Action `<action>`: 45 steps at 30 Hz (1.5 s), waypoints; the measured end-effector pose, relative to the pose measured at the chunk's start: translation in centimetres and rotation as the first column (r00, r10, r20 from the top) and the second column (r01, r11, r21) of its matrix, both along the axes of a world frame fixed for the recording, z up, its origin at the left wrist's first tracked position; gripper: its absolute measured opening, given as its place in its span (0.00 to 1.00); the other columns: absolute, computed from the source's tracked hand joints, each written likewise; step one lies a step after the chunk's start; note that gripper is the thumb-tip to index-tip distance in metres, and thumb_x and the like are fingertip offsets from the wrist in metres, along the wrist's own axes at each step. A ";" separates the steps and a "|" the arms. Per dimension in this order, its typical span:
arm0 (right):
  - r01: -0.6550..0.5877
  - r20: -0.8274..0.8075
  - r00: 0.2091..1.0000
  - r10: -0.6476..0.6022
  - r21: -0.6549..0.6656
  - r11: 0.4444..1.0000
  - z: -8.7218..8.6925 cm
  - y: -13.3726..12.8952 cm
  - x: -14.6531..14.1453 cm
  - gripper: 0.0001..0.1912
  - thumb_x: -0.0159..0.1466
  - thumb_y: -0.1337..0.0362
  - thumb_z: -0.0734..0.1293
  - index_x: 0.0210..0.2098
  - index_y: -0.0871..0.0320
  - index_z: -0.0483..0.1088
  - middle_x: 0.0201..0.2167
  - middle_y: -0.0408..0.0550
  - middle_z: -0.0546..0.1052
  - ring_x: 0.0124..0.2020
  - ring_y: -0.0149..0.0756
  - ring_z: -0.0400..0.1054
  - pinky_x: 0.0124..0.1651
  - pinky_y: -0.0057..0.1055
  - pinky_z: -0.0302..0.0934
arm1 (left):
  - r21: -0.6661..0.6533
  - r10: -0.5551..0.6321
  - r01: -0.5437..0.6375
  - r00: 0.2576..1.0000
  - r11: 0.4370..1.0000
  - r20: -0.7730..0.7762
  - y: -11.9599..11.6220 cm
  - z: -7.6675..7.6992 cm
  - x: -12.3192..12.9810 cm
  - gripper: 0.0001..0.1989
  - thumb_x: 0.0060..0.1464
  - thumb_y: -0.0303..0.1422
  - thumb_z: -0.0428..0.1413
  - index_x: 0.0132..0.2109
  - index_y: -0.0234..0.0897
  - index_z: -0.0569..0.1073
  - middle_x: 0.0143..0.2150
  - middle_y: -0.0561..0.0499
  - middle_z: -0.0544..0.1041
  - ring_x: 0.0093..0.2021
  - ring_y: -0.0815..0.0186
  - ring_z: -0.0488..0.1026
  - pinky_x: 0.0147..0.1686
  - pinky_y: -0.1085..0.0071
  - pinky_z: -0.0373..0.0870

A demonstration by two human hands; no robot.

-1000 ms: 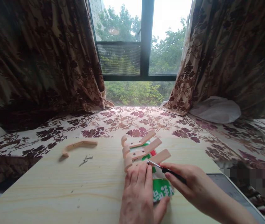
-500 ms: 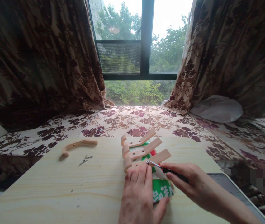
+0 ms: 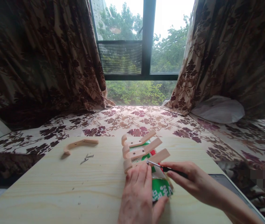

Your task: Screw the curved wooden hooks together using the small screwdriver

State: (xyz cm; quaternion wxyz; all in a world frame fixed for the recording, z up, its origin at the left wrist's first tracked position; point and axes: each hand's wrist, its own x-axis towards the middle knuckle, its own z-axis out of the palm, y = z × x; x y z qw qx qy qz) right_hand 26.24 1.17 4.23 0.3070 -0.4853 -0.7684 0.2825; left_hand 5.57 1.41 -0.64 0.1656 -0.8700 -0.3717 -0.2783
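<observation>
Wooden hooks lie 3 abreast; the left hand, fingers extended, touches the nearest, the right hand grips a screwdriver.

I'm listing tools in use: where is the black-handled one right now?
The black-handled tool is in the right hand, right of centre in the head view, its metal tip at the nearest wooden piece, close beside the left hand.

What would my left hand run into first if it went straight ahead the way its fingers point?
Your left hand would meet the nearest curved wooden piece; its fingertips appear to touch it, though depth is unclear. Beyond lies the middle piece.
</observation>
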 end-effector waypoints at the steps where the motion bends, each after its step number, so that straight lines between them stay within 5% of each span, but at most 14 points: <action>1: -0.009 -0.012 1.000 0.009 -0.019 1.000 0.0 0.1 0.1 0.18 0.66 0.60 0.60 0.51 0.58 0.73 0.45 0.52 0.78 0.46 0.42 0.72 0.50 0.34 0.64 | 0.002 0.003 -0.003 1.000 1.000 -0.003 0.0 0.1 0.1 0.33 0.51 0.42 0.56 0.57 0.21 0.63 0.55 0.33 0.69 0.56 0.50 0.66 0.51 0.55 0.70; 7: -0.055 0.020 0.998 0.056 -0.040 0.998 1.0 0.3 0.1 0.17 0.66 0.59 0.59 0.50 0.57 0.73 0.45 0.51 0.78 0.45 0.40 0.72 0.48 0.31 0.63 | 0.081 0.033 -0.032 0.999 0.996 -0.001 0.0 0.6 0.2 0.33 0.47 0.43 0.59 0.54 0.22 0.66 0.52 0.33 0.72 0.52 0.50 0.70 0.47 0.57 0.74; 12: 0.117 0.197 0.971 -0.138 0.116 0.986 3.8 -0.2 -0.6 0.11 0.64 0.61 0.62 0.44 0.55 0.69 0.22 0.40 0.73 0.24 0.32 0.66 0.29 0.27 0.57 | 0.219 0.011 -0.012 1.000 0.976 0.004 0.1 0.1 -0.2 0.29 0.50 0.41 0.56 0.53 0.21 0.68 0.51 0.34 0.73 0.52 0.51 0.70 0.46 0.59 0.74; 15: 0.165 0.131 0.971 -0.198 0.225 0.960 5.4 0.7 -1.5 0.05 0.62 0.61 0.64 0.34 0.55 0.66 0.20 0.37 0.68 0.22 0.28 0.59 0.27 0.25 0.52 | 0.254 -0.011 -0.009 0.997 0.967 0.075 0.3 -0.8 0.1 0.22 0.55 0.37 0.50 0.50 0.24 0.70 0.52 0.37 0.72 0.53 0.52 0.68 0.49 0.58 0.70; 19: 0.165 -0.048 0.986 -0.158 0.282 0.945 6.9 3.0 -3.0 0.07 0.61 0.59 0.65 0.32 0.55 0.66 0.23 0.38 0.68 0.24 0.28 0.59 0.27 0.25 0.53 | 0.260 -0.059 -0.016 0.958 0.965 0.280 1.2 -2.8 0.5 0.21 0.60 0.40 0.43 0.49 0.30 0.71 0.52 0.41 0.72 0.56 0.56 0.66 0.58 0.59 0.58; 22: 0.208 -0.074 0.978 -0.194 0.312 0.927 7.5 4.1 -4.0 0.10 0.63 0.56 0.62 0.30 0.56 0.65 0.21 0.39 0.67 0.23 0.29 0.58 0.27 0.25 0.51 | 0.290 -0.094 0.010 0.956 0.957 0.276 2.1 -3.7 -0.1 0.22 0.61 0.43 0.43 0.50 0.30 0.70 0.51 0.42 0.73 0.57 0.56 0.65 0.61 0.59 0.53; 27: 0.248 0.096 0.947 -0.305 0.384 0.890 7.5 4.8 -5.2 0.13 0.65 0.57 0.59 0.26 0.56 0.61 0.19 0.40 0.67 0.21 0.29 0.57 0.26 0.28 0.46 | 0.309 -0.071 0.052 0.996 0.950 0.052 2.9 -4.0 -0.4 0.15 0.58 0.25 0.46 0.49 0.37 0.71 0.50 0.49 0.74 0.55 0.65 0.67 0.61 0.67 0.51; 29: 0.227 0.144 0.942 -0.303 0.394 0.891 7.2 5.0 -5.5 0.12 0.65 0.58 0.58 0.26 0.56 0.60 0.19 0.40 0.68 0.21 0.29 0.57 0.27 0.28 0.46 | 0.419 -0.068 -0.088 0.936 0.904 0.344 3.1 -4.5 0.5 0.13 0.57 0.22 0.46 0.41 0.38 0.73 0.43 0.50 0.76 0.51 0.65 0.69 0.60 0.66 0.55; 32: 0.185 0.184 0.943 -0.278 0.406 0.895 6.8 5.3 -5.6 0.12 0.64 0.59 0.58 0.26 0.56 0.59 0.19 0.40 0.68 0.21 0.29 0.57 0.27 0.28 0.45 | 0.403 -0.064 -0.158 0.873 0.902 0.484 3.3 -5.5 1.8 0.12 0.57 0.23 0.48 0.38 0.41 0.74 0.41 0.52 0.77 0.48 0.65 0.71 0.58 0.65 0.58; 45: 0.163 0.235 0.930 -0.284 0.429 0.889 6.2 5.5 -5.7 0.12 0.63 0.60 0.59 0.25 0.56 0.57 0.19 0.38 0.62 0.22 0.28 0.53 0.27 0.28 0.43 | 0.340 -0.058 -0.086 0.918 0.937 0.393 3.0 -4.9 1.3 0.11 0.58 0.26 0.48 0.42 0.43 0.73 0.45 0.52 0.75 0.48 0.64 0.69 0.55 0.66 0.58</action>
